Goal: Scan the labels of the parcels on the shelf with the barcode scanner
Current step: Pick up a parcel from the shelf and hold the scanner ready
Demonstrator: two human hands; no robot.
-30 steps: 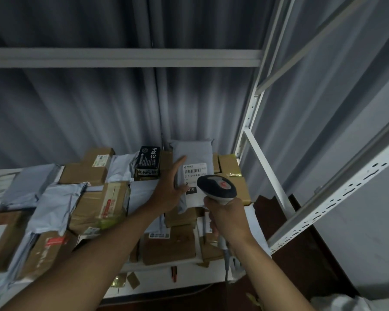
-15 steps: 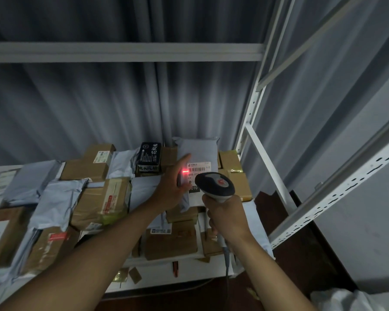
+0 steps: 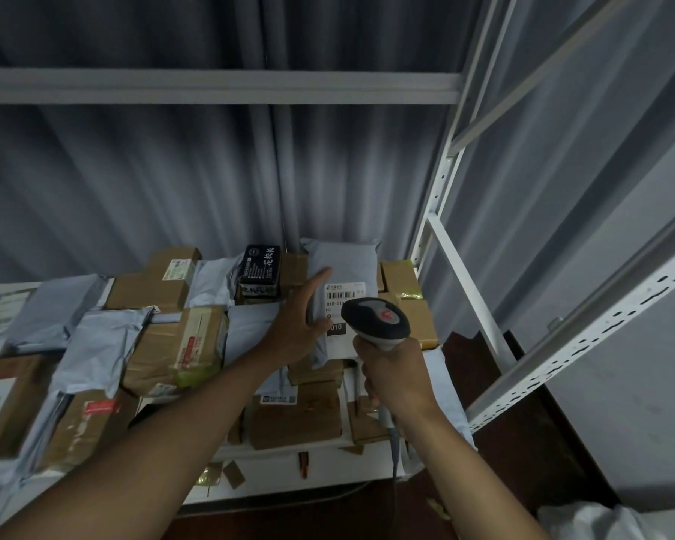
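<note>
Grey plastic wraps the mailer parcel (image 3: 341, 263) that stands propped near the back right of the white shelf (image 3: 328, 459), its white barcode label (image 3: 341, 296) facing the camera. In the head view, the left hand (image 3: 299, 329) rests flat against the mailer's left edge, fingers straight and close together, index pointing up along the bag and thumb lying across its lower front. The right hand (image 3: 392, 378) grips the handle of the barcode scanner (image 3: 377, 321), fingers curled round it; the scanner's grey head, with a red mark on top, sits just in front of the label's lower right corner and hides part of it. Its cable (image 3: 395, 457) hangs down from the handle. Brown cardboard boxes (image 3: 176, 346) and other grey mailers (image 3: 100, 346) crowd the shelf to the left, and a black box with white characters (image 3: 260, 268) stands just left of the held mailer. Grey curtain (image 3: 153, 181) hangs behind.
</note>
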